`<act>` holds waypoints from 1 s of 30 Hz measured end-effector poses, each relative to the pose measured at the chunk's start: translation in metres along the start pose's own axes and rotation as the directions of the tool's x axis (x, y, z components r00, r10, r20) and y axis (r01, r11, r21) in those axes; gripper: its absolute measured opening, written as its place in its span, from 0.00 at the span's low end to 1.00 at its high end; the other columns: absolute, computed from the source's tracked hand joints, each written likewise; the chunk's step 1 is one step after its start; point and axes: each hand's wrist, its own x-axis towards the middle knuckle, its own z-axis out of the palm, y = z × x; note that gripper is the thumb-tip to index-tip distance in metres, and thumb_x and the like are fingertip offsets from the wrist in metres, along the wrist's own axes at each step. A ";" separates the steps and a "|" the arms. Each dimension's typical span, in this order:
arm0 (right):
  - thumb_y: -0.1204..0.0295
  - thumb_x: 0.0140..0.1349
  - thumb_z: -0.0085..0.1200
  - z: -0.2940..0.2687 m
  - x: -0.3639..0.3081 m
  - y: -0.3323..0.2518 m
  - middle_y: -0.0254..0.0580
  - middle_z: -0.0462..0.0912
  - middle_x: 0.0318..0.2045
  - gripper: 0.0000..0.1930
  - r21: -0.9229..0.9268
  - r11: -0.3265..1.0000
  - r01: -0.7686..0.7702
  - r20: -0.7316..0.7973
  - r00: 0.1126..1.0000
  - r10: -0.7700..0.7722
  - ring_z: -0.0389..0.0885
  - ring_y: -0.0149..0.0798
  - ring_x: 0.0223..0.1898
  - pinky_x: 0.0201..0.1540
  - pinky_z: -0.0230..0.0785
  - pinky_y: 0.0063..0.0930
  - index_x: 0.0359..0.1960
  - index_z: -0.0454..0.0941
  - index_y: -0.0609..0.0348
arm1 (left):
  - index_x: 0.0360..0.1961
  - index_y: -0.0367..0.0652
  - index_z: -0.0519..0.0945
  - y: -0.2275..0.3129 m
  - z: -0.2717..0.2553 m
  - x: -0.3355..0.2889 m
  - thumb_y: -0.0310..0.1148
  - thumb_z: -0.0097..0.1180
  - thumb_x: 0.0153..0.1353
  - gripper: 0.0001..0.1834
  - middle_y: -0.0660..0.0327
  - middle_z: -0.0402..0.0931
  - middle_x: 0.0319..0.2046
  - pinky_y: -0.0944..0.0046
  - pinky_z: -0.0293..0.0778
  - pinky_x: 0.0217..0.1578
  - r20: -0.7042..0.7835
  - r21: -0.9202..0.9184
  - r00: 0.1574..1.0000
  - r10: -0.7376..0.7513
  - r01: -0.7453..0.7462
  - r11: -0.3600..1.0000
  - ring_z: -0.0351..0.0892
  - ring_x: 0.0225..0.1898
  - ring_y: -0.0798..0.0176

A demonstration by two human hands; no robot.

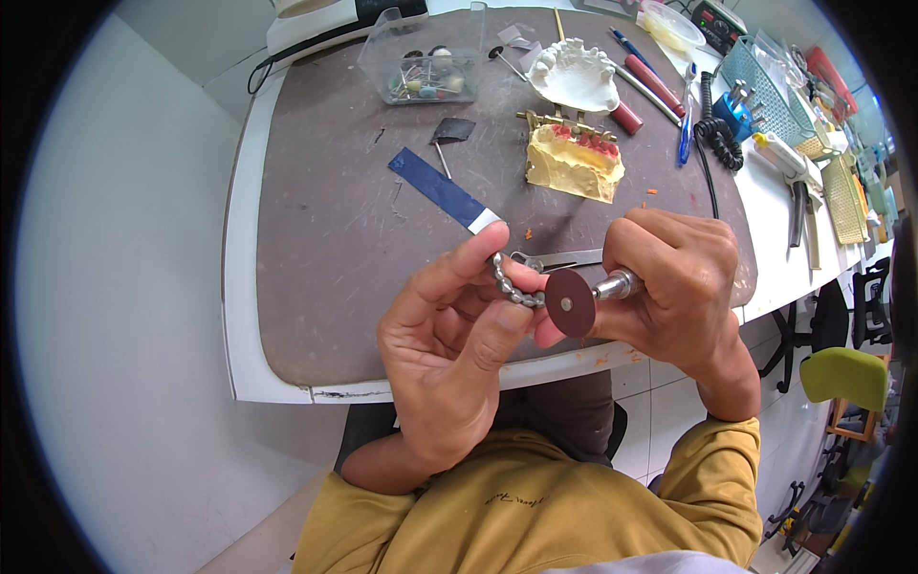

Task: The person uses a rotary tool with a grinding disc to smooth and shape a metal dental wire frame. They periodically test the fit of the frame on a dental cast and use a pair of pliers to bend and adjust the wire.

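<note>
Over the front edge of the table, my left hand (pixel 435 359) pinches a curved metal dental bridge (pixel 514 291) between thumb and fingers. My right hand (pixel 677 277) is closed around a silver rotary handpiece (pixel 622 283). A brown cutting disc (pixel 571 308) is mounted on its tip, right beside the bridge's right end; whether they touch I cannot tell. The disc hides part of my fingers behind it. Just beyond both hands lies a metal caliper-like tool (pixel 572 258), partly covered. A blue paper strip (pixel 438 185) with a white end reaches toward my left fingertips.
Farther back stand a yellow dental model (pixel 574 165) with red parts and a white plaster cast (pixel 574 75). A clear box (pixel 426 78) holds several small burs. A dark piece (pixel 454 130) lies by a thin shank. Pens, a coiled black cord (pixel 717 129) and baskets (pixel 765 81) line the right.
</note>
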 end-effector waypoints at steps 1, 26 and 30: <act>0.45 0.37 0.70 0.000 0.000 0.000 0.32 0.66 0.10 0.28 -0.005 1.000 -0.002 0.002 1.000 0.002 0.68 0.35 0.11 0.15 0.60 0.26 0.16 0.69 0.55 | 0.62 0.37 0.66 0.000 0.000 0.000 0.21 0.54 0.64 0.25 0.58 0.76 0.44 0.71 0.82 0.40 0.001 -0.005 1.000 0.000 0.000 1.000 0.81 0.47 0.62; 0.46 0.36 0.71 -0.001 0.001 0.000 0.32 0.67 0.10 0.29 0.002 1.000 0.001 0.009 1.000 -0.001 0.68 0.35 0.11 0.15 0.61 0.26 0.14 0.66 0.55 | 0.63 0.37 0.67 0.000 -0.001 0.000 0.20 0.54 0.63 0.25 0.58 0.76 0.44 0.67 0.82 0.44 0.015 0.004 1.000 0.000 0.000 1.000 0.80 0.47 0.62; 0.45 0.36 0.71 -0.001 0.002 0.000 0.32 0.66 0.10 0.29 0.001 1.000 0.005 0.014 1.000 -0.005 0.68 0.35 0.11 0.15 0.61 0.26 0.14 0.66 0.55 | 0.63 0.37 0.67 0.001 0.000 0.000 0.20 0.54 0.63 0.25 0.58 0.76 0.44 0.69 0.81 0.41 0.001 -0.021 1.000 -0.008 0.008 1.000 0.80 0.47 0.62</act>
